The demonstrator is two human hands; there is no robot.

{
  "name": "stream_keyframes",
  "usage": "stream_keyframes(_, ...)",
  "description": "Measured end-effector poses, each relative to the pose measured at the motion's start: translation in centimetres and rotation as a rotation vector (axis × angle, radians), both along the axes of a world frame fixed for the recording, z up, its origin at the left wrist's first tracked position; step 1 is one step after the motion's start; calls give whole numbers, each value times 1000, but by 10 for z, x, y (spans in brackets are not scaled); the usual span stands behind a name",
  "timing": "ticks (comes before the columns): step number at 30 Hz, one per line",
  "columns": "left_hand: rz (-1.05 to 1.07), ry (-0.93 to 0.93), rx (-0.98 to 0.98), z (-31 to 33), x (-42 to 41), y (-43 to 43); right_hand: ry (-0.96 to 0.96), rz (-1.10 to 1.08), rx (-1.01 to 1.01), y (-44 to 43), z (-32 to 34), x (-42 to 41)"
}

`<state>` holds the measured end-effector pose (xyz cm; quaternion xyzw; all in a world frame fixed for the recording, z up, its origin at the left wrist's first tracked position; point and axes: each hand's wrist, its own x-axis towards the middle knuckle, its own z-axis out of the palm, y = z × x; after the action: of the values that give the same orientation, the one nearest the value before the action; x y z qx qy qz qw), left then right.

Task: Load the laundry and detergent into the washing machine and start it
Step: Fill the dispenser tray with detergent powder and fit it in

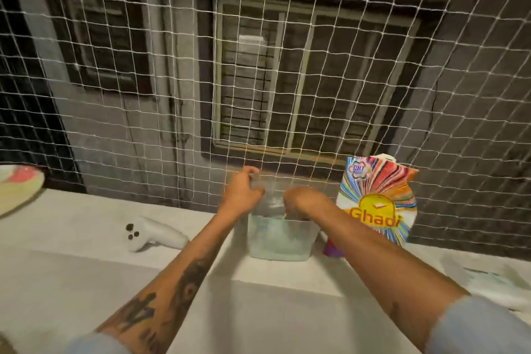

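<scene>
Container: clear plastic, smooth. Detergent packet: glossy printed plastic film. Ledge: matt white; netting: knotted white cord.

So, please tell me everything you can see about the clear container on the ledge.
The clear container stands upright on the white ledge before the net. It looks like thin see-through plastic, its lower part holding pale blue-green powder. The left hand pinches its top left edge; the right hand seems to dip inside. The detergent bag stands close on its right.
</scene>
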<state>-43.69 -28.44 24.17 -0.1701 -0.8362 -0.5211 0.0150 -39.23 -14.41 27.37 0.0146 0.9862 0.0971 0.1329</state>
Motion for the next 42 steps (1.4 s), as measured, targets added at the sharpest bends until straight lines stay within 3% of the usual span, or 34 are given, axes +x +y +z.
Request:
stream_keyframes(9,12,23,72,-6,2,2,-207,-57,22,-7,-22,-20)
stream_keyframes(15,34,50,140,-9,-4,4,-81,107,-117,-11,-7,-16)
stream_keyframes(20,57,43,161,-12,-4,4,-96,228,-197,-8,-3,-13)
stream_keyframes(30,74,40,211,-16,-4,6,-128,306,-260,-2,9,-10)
stream_keyframes(42,95,40,235,-15,-2,7,-140,285,-516,11,3,-7)
